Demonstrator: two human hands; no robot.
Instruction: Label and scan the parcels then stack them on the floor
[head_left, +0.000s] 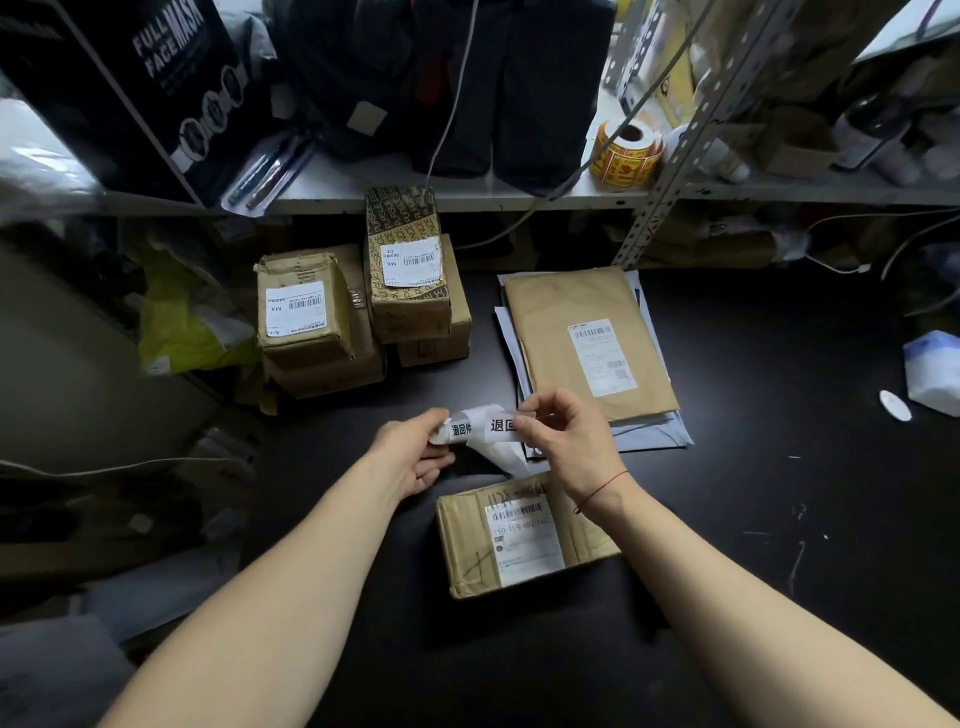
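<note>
Hands both busy: left hand (410, 457) grips one label roll (460, 427), right hand (563, 441) pinches one sticker (501, 425) near one box (524, 540)

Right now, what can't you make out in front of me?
Head view:
Sticker strip: end of its text, covered by fingers of the right hand.
Near parcel: label's small print too small; far corner behind right wrist.
Envelopes under the brown envelope: hidden by it.

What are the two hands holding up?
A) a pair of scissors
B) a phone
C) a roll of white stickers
C: the left hand and the right hand pinch a roll of white stickers with black writing, near the cardboard parcel.
</note>
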